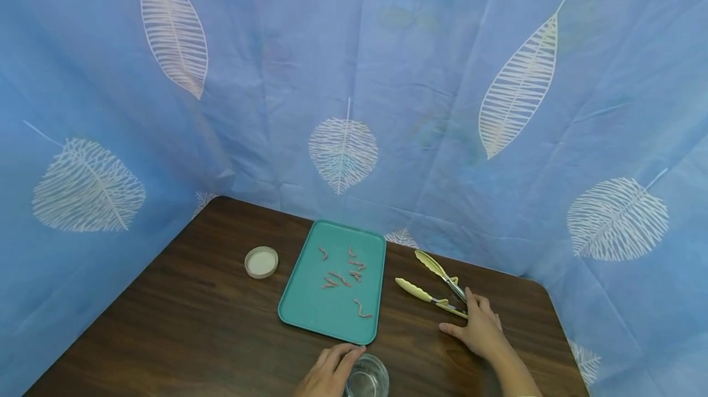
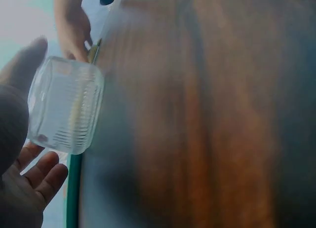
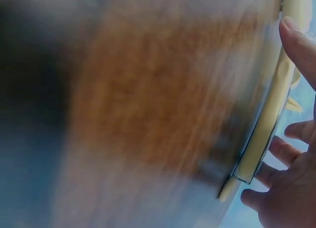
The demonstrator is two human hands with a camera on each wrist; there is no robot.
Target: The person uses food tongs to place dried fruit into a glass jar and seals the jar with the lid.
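Note:
My left hand (image 1: 326, 373) is beside a clear round glass container (image 1: 367, 378), its fingertips at the container's rim. In the left wrist view the container sits between the spread thumb and fingers, with no firm grip showing. My right hand (image 1: 482, 330) reaches over the handle end of yellow-tipped metal tongs (image 1: 416, 290), whose two arms stand wide apart. The right wrist view shows the thumb and fingers spread around the handle, not closed on it. Several thin, pinkish-brown, worm-like strips (image 1: 340, 279) lie scattered on a teal tray (image 1: 310, 311).
A round whitish lid or shallow dish (image 1: 262, 262) lies left of the tray. Everything stands on a dark wooden table (image 1: 193, 323). Blue cloth with white leaf prints (image 1: 431, 139) hangs behind the table and at its sides.

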